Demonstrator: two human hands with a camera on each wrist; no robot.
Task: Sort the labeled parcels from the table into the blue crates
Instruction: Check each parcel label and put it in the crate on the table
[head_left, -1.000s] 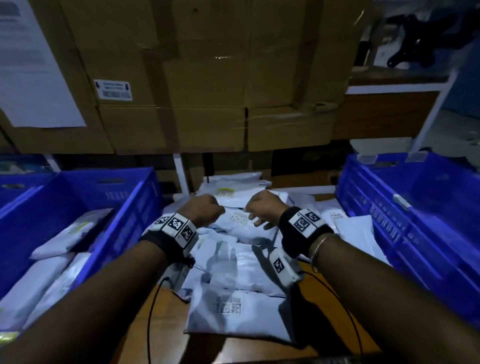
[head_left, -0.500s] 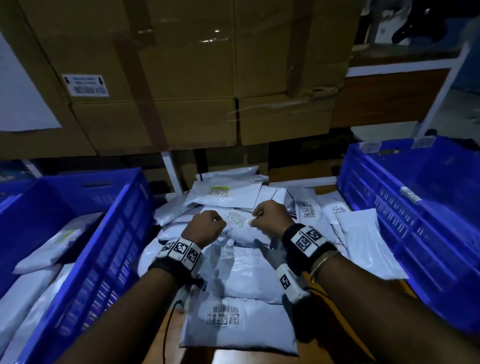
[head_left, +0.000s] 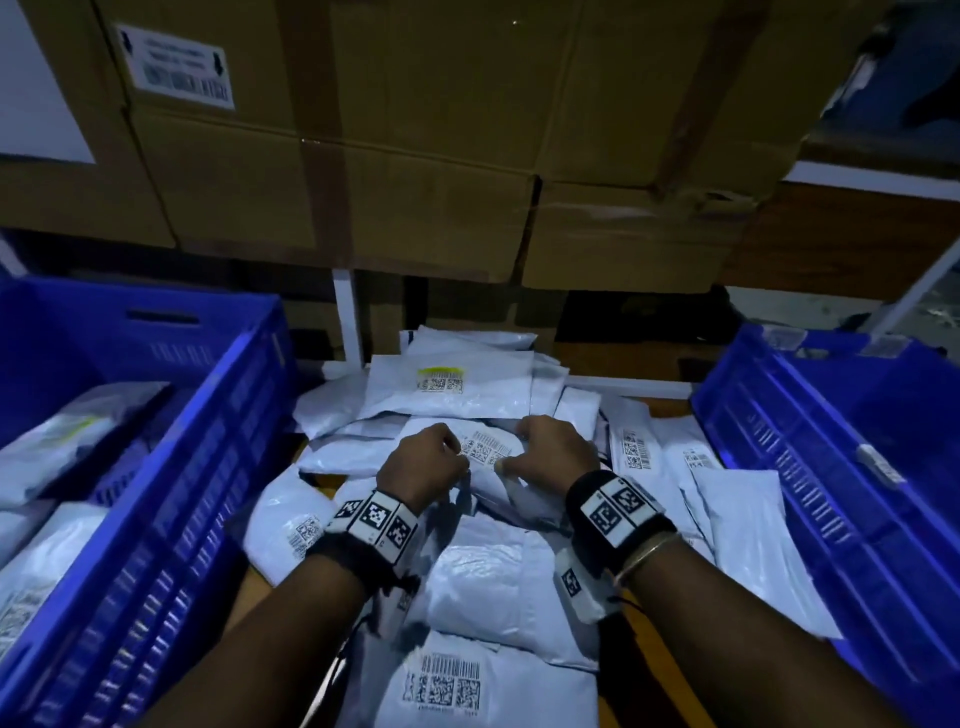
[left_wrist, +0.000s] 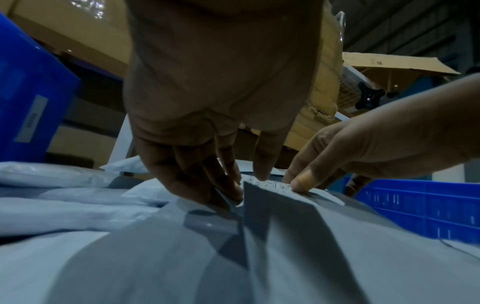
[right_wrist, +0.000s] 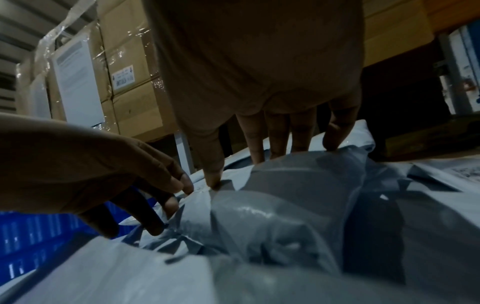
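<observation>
A grey plastic parcel (head_left: 488, 483) with a barcode label (head_left: 485, 448) lies on top of the pile in the middle of the table. My left hand (head_left: 452, 454) pinches a fold of it just left of the label, with the fingers (left_wrist: 228, 189) curled into the plastic. My right hand (head_left: 519, 447) grips the parcel's bunched right side. Its thumb (right_wrist: 213, 181) is on the near face and its fingers (right_wrist: 280, 148) are over the far edge. A blue crate (head_left: 208, 467) stands at the left and another blue crate (head_left: 810, 493) at the right.
Several more grey labelled parcels (head_left: 452, 384) cover the table around my hands, one near the front edge (head_left: 447, 686). The left crate holds parcels (head_left: 78, 431). Stacked cardboard boxes (head_left: 415, 156) and a white shelf post (head_left: 348, 317) stand behind the pile.
My head has dipped closer to the pile. Both hands stay together on the same labelled parcel, hardly shifted.
</observation>
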